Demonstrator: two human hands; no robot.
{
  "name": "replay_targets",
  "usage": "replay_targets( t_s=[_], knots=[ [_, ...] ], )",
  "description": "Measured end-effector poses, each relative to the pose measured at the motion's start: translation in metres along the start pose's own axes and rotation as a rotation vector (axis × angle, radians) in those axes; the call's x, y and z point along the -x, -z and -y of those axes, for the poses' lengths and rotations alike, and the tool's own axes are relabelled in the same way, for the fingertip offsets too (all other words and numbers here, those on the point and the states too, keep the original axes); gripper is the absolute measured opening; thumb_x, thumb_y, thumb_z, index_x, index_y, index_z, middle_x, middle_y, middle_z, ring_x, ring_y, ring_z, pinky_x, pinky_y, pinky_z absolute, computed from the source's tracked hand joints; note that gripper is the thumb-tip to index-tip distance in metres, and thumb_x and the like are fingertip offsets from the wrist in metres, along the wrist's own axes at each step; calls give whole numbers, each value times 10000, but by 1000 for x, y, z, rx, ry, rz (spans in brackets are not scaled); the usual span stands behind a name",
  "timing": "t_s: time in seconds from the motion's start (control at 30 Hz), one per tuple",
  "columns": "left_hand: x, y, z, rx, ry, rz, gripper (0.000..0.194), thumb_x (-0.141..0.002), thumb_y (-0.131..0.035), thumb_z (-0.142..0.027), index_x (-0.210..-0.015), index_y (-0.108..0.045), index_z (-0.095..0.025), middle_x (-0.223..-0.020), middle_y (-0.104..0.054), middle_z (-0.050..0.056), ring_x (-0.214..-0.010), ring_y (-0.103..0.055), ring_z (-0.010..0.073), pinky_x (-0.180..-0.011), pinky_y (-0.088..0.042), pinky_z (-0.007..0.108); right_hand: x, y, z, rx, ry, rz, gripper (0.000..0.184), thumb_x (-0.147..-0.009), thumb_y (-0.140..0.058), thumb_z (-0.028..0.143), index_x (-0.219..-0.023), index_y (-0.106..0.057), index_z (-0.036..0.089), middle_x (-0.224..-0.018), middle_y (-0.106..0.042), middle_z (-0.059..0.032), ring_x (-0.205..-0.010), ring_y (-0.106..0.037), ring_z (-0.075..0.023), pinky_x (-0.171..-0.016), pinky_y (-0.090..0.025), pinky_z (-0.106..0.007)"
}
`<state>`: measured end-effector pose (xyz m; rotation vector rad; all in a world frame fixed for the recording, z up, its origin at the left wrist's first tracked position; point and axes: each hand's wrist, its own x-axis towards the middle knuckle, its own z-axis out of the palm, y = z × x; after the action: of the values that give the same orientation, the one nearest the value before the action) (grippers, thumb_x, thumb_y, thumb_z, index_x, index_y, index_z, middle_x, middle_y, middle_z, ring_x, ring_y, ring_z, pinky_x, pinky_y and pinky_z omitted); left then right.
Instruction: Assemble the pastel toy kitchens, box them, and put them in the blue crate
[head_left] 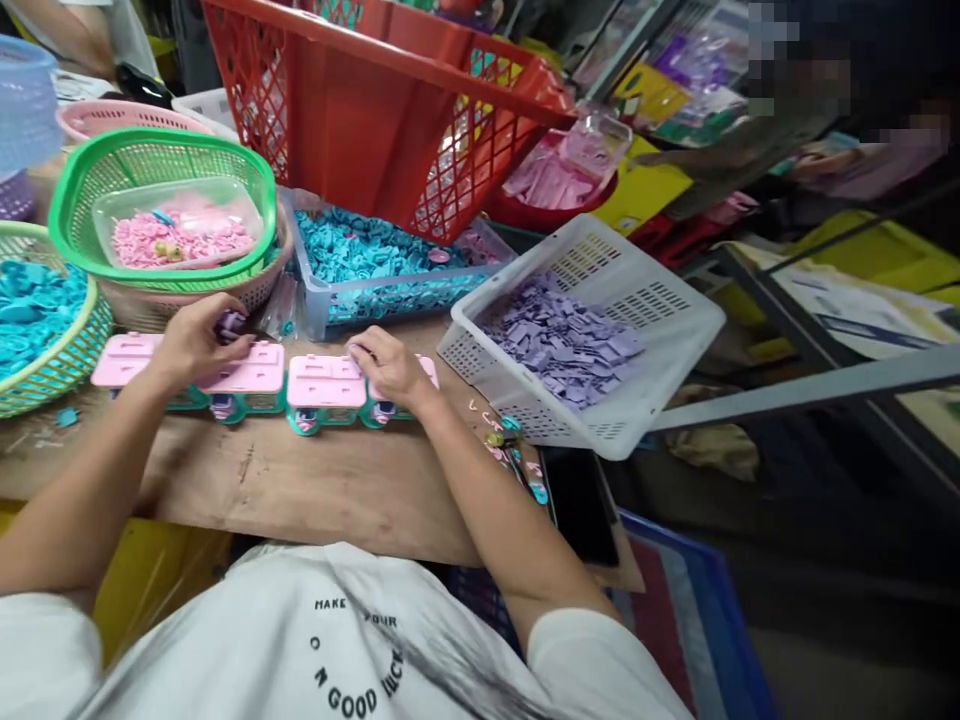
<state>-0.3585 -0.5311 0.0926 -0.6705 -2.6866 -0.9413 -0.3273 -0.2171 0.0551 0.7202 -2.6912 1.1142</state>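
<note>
Boxes (327, 383) in a row on the table (337, 490), both hands at them.
Left hand (196, 343): fingers curled around purple pieces (229, 325), over the left pair. Right hand (394, 368): fingertips bunched at the rear edge of the right pair; whether they grip anything cannot be told. Lids pink, slotted; bases teal, with purple parts at front.

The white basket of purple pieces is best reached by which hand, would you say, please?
Probably the right hand: it is nearer the white basket, while the left hand is farther off and holds a purple item.
</note>
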Motion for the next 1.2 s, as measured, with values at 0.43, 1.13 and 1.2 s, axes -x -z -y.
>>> replay_targets(
  t_s=[0.43,1.13,1.2],
  knots=[
    [6,11,0,-75,133,51,427,-778,-685,-566,-1049,-651,-238,-654,-540,-118,-575,-377,18,-642,-359,177,97,41,-9,-386,-517,-482,343,-903,-494,579,-908,-518,237,-854,-638,-18,-768,-609,-165,-682,-520,-273],
    [-79,-115,-153,83,-35,368,167,-746,-765,-325,-842,-729,-193,-759,-655,20,-690,-545,167,-654,-350,262,54,8,-21,-218,-649,-536,213,-993,-430,318,-822,-519,228,-965,-662,-51,-991,-624,-178,-917,-486,-267],
    [-85,-115,-150,101,-10,391,163,-738,-780,-330,-802,-729,-189,-703,-636,14,-689,-540,171,-667,-352,261,56,10,-25,-365,-607,-530,182,-972,-471,351,-885,-554,214,-968,-667,-38,-944,-635,-163,-860,-502,-249]
  ],
)
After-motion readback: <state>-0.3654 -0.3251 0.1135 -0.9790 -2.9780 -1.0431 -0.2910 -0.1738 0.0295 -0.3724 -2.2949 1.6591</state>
